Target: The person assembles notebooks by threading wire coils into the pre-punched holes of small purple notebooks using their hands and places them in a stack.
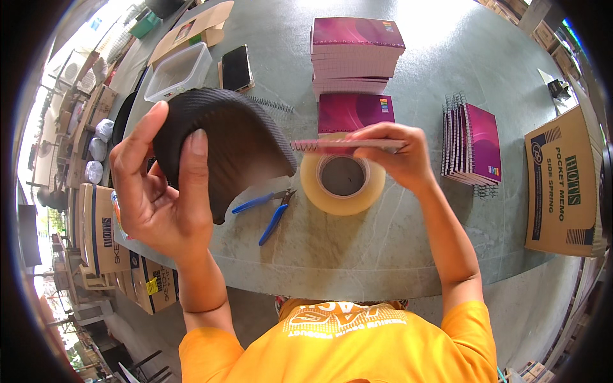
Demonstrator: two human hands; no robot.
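1. My left hand [156, 191] is raised in the left middle of the frame, thumb and fingers curled round the rim of a black ribbed dome-shaped cover [223, 147]. The thumb points up at its left edge and one finger lies flat across its front, so the grip is a loose clasp, not a fist.
2. My right hand [393, 156] sits just right of centre, fingers pressed together in a pinch on a thin pink spiral-bound notebook [345, 145], held edge-on and level, its wire coil pointing left toward the cover.
3. Directly below that notebook a roll of tan packing tape [343, 179] lies flat on the grey-green table [408, 242]; the notebook hides part of its upper rim.
4. Blue-handled pliers [268, 207] lie on the table at lower centre, between the cover and the tape.
5. A stack of magenta notebooks [354, 57] stands at upper centre, with a single magenta notebook [354, 112] lying just in front of it.
6. A row of spiral notebooks [472, 143] stands on the right, coils upward.
7. A flat cardboard carton [562, 185] lies at the far right edge.
8. At upper left sit a clear plastic box [179, 71] and a dark phone-like slab [236, 67]; I cannot make it out surely.
9. A loose wire coil [271, 104] pokes out behind the cover.
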